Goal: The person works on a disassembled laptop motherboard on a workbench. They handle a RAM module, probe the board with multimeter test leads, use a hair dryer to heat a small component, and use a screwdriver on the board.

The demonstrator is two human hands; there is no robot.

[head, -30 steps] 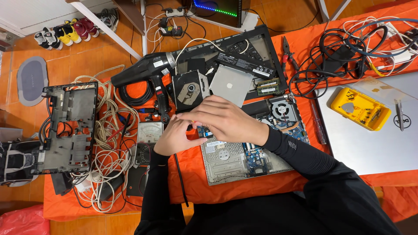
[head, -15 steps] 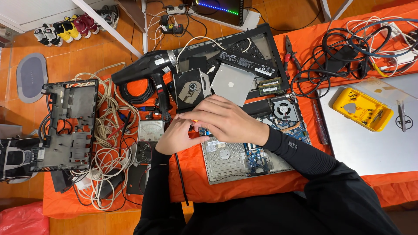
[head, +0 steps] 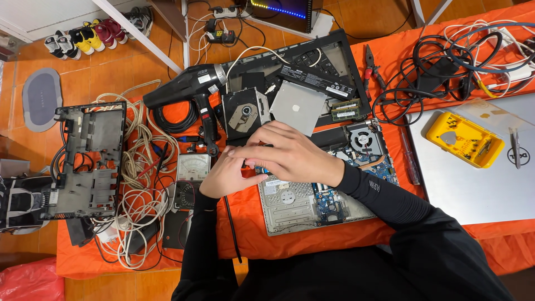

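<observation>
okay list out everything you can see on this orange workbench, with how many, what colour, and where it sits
Opened laptop base with bare circuit board: one, silver and blue, centre, under the hands.
Round cooling fan: one, black, on that board's far right.
Optical disc drive: one, grey, beyond the hands.
Heat gun: one, black, far left of centre.
Plastic laptop frame: one, dark grey, left edge.
Tangled cables: cream, left.
Closed laptop: one, silver, right.
Yellow parts tray: one, on the closed laptop.
Left hand: one, touching the right hand.
Right hand: one, over the board's left edge.
</observation>
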